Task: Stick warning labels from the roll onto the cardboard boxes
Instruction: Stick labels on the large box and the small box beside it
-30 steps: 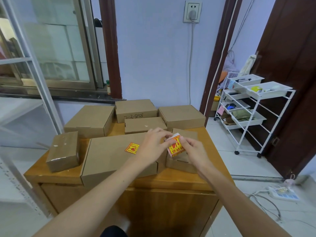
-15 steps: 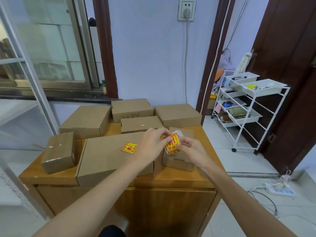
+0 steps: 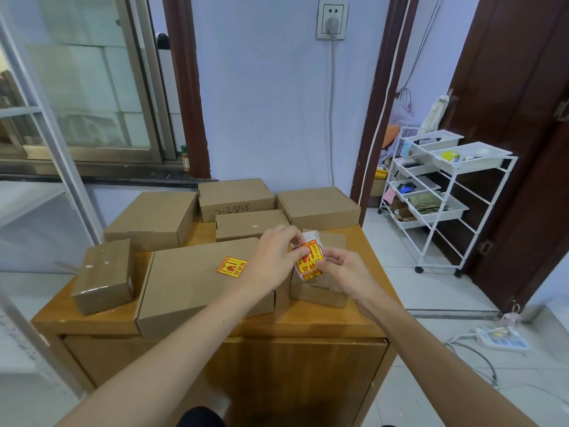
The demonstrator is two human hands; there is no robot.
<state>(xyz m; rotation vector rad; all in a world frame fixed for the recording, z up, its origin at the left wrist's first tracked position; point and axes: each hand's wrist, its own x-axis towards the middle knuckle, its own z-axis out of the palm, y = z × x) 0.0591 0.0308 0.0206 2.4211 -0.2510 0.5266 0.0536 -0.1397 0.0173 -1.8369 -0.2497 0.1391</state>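
Both hands hold the roll of yellow-and-red warning labels (image 3: pixel 308 260) above a small cardboard box (image 3: pixel 326 288) at the front right of the wooden cabinet top. My left hand (image 3: pixel 272 257) pinches the roll's upper left edge. My right hand (image 3: pixel 345 271) grips it from the right and below, thumb on the label face. A large flat box (image 3: pixel 191 282) at the front centre carries one stuck label (image 3: pixel 231 266). Several more plain boxes stand behind, among them one with handwriting (image 3: pixel 235 198) and one at the back right (image 3: pixel 318 206).
A tape-wrapped box (image 3: pixel 104 275) sits at the front left of the cabinet (image 3: pixel 354 322). A white wheeled rack (image 3: pixel 446 192) stands to the right by a dark door. A power strip (image 3: pixel 502 340) and cables lie on the floor. A window is at the left.
The roll has turned a little in my hands and its label face now tilts more toward me. The camera has dipped slightly. The boxes have not moved.
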